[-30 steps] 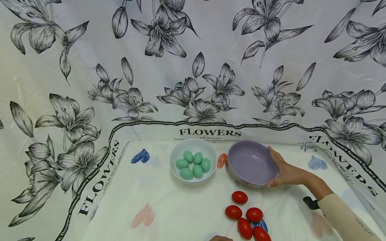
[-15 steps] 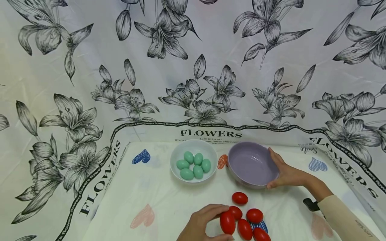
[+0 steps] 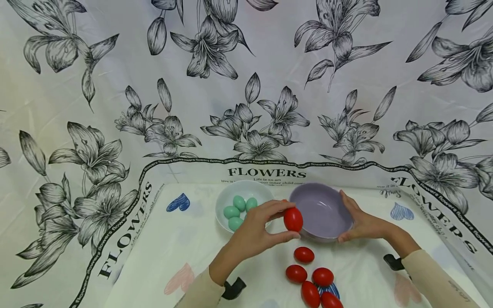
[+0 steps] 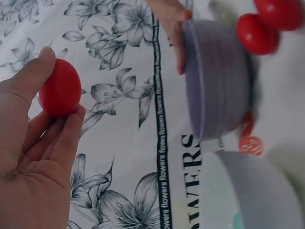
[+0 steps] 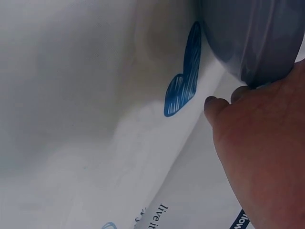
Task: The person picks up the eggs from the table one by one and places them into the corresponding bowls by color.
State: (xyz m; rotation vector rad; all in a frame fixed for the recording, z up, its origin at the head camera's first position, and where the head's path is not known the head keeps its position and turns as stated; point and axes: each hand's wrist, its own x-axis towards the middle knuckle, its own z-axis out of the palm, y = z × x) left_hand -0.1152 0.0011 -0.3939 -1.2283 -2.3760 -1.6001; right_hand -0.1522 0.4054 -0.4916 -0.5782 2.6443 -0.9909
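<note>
green eggs are held in the white bowl, which is partly hidden by the left hand; a red egg is pinched between that hand's thumb and fingers, its long axis running from one to the other; in the head view the purple bowl's left edge is overlapped by this egg, with the hollow lying to its right; the two are seen apart from the left wrist; five loose red eggs are scattered on the desk, nearside of the purple bowl, whose right side is gripped by the right hand, fingers spread
</note>
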